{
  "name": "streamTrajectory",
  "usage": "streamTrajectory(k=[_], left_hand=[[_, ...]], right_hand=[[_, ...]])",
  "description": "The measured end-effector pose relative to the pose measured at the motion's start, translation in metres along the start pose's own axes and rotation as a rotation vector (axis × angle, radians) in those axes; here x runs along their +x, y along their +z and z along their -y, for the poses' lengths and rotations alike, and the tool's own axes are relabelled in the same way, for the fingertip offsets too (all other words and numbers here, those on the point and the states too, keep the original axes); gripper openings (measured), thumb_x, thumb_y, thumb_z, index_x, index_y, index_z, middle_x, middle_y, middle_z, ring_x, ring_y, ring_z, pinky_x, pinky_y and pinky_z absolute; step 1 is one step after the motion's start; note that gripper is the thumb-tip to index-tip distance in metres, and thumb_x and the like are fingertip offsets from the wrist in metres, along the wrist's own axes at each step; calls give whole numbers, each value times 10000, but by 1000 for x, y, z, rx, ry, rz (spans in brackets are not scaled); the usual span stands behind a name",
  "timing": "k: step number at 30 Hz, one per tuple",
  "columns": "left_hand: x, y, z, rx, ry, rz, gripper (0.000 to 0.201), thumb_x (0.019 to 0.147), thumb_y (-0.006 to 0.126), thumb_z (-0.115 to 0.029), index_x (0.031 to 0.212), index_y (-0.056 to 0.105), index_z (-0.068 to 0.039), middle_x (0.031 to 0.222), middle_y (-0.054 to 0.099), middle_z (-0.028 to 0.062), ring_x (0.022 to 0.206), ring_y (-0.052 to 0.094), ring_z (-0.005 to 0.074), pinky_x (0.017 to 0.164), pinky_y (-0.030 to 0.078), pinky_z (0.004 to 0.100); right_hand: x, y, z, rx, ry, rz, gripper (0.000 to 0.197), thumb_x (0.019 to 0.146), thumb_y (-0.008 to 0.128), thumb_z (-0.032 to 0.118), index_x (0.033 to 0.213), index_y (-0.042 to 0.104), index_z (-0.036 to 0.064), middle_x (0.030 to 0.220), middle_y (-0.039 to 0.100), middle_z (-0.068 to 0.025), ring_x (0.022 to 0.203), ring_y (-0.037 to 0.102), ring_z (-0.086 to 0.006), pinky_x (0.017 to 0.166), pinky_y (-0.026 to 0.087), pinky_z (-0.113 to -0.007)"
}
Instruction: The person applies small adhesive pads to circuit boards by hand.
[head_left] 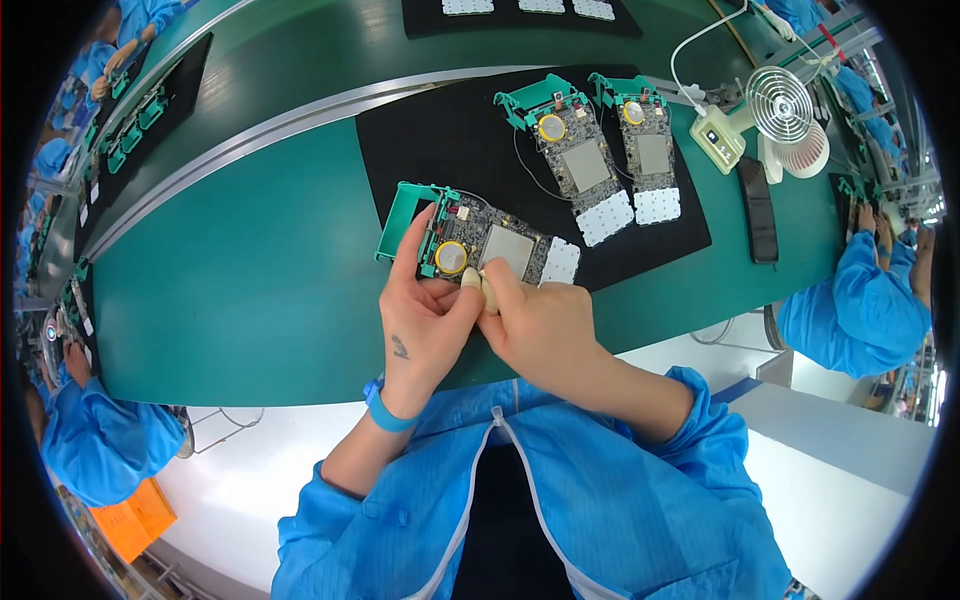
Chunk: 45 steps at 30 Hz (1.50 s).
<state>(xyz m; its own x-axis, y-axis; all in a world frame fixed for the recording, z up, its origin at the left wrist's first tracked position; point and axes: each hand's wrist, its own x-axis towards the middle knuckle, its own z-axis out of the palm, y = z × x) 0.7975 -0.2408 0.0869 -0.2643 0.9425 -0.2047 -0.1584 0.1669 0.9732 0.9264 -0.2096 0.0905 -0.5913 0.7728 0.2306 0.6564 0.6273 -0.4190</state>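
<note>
In front of me, at the near edge of a black mat (640, 255), a circuit board (490, 215) carries a round yellow-rimmed cell, a square metal shield and a white pad at its right end. A green plastic frame (405, 215) is joined to its left end. My left hand (425, 310) grips the board's left part, index finger stretched along the green frame and thumb at the near edge. Fingertips of my right hand (540, 320) are pinched together there, beside the left thumb; whatever lies between them is hidden.
Two similar boards (585, 165) (652, 150) with green frames lie farther back on the mat. Right of it are a black phone (757, 210) and a small fan (778, 105). Co-workers in blue sit at left (110, 435) and right (855, 300). A metal rail (260, 130) crosses behind.
</note>
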Motion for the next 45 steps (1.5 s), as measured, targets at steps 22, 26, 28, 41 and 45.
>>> streamTrajectory(k=[22,26,28,41,45], left_hand=[[17,-2,1,-14,31,61,680,752,538,77,1350,227,-10,1014,610,179,796,650,157,664,535,231],[30,-3,-3,-19,70,88,641,735,552,77,1299,260,-6,1013,604,172,838,645,180,679,548,260],[31,-6,-4,-51,64,122,638,740,536,88,1304,253,-9,1028,598,175,855,642,185,689,551,270],[31,-14,-7,27,65,248,712,780,465,116,1395,140,-37,1064,589,191,809,644,163,686,544,268],[30,-12,-7,-36,16,234,718,775,475,112,1396,148,-38,1062,592,193,822,646,171,677,542,268]], right_hand=[[11,-31,-22,375,70,115,237,779,572,33,1003,500,56,753,558,-115,702,598,-276,594,476,-340],[18,-35,-37,354,-100,122,262,724,566,-48,965,510,38,954,496,-110,869,524,-288,685,461,-349],[22,-40,-42,314,-141,177,259,718,574,-42,955,512,40,949,496,-106,850,525,-292,661,459,-359],[18,-36,-13,-445,-672,220,210,700,597,139,869,506,54,874,490,-80,843,516,-202,644,428,-284],[11,-33,-26,-372,-559,195,228,733,606,87,936,516,33,926,535,-103,828,552,-223,674,454,-291]])
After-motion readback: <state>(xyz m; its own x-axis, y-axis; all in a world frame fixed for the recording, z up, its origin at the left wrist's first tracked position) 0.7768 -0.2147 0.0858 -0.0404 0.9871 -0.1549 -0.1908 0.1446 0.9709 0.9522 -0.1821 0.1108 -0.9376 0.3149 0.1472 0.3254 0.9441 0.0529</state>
